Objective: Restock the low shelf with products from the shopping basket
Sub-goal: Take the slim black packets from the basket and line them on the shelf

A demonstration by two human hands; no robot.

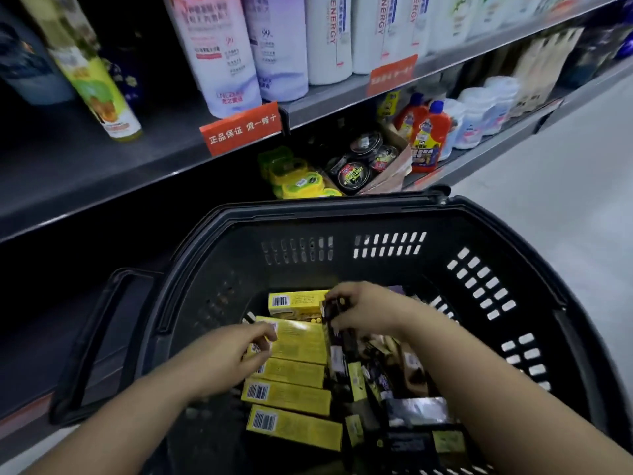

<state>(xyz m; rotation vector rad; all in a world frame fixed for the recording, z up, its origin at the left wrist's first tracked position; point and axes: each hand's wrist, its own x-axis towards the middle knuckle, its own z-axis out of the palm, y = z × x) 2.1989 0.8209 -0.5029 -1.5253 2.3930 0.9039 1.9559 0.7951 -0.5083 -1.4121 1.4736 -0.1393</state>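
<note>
Yellow boxes [291,395]: lying flat in the basket [342,209], barcodes up. Left hand [226,358] is pinching one yellow box [298,341] by its end, probably to lift it; right hand [363,308] is gripping a dark box [337,323] upright, probably clearing room. Low shelf [486,156] is standing just beyond.

Upper shelf [102,166] is grey metal, packed with big bottles: a pink-and-white one [219,53], a lavender one [279,46] right beside it, then white ENERGY bottles [329,39]. Further left there's a tall yellow-green bottle [92,73], leaning. An orange tag [243,128] with white Chinese text is clipped to the shelf edge, and a second orange tag [392,74] sits further along. Below that: yellow-green tubs [294,176], black round tins [356,173] in a cardboard box [394,176], orange bottles with blue caps [430,135], and pale see-through bottles [476,114]. The floor [565,166] is light grey.
</note>
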